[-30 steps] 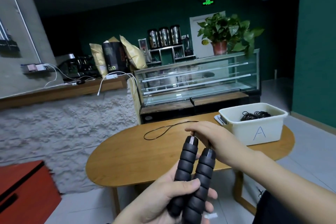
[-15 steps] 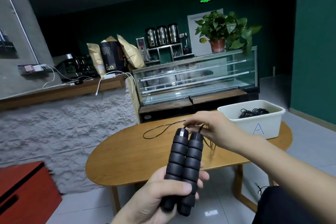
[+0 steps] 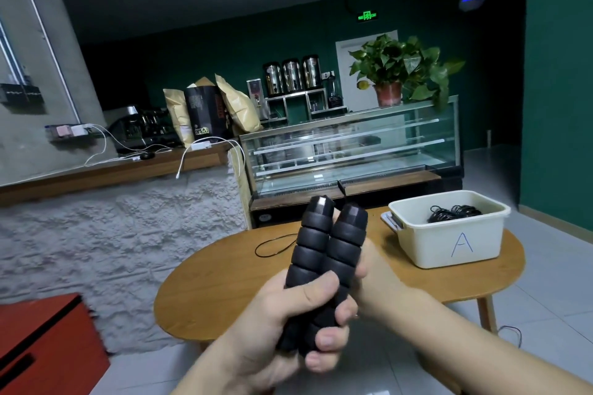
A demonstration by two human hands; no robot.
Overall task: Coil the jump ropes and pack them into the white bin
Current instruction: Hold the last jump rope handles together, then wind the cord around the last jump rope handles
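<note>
My left hand point(image 3: 288, 314) grips the two black ribbed handles point(image 3: 324, 253) of a jump rope, held upright side by side in front of me. My right hand point(image 3: 375, 279) lies close behind the handles, and its fingers are mostly hidden by them. A short piece of thin black rope point(image 3: 340, 187) sticks up above the handle tops. A loop of the same rope point(image 3: 272, 248) lies on the wooden table point(image 3: 218, 292). The white bin point(image 3: 449, 244), marked "A", stands on the table's right end with coiled black ropes point(image 3: 454, 212) inside.
A red cabinet point(image 3: 41, 340) stands at the lower left. Behind the table are a stone-faced counter point(image 3: 112, 234) and a glass display case point(image 3: 353, 151). A thin cord point(image 3: 510, 330) lies on the tiled floor by the table's right leg.
The handles have risen and come closer to me. My right hand left the handle tops and dropped behind the handles. The rope loop on the table has shrunk.
</note>
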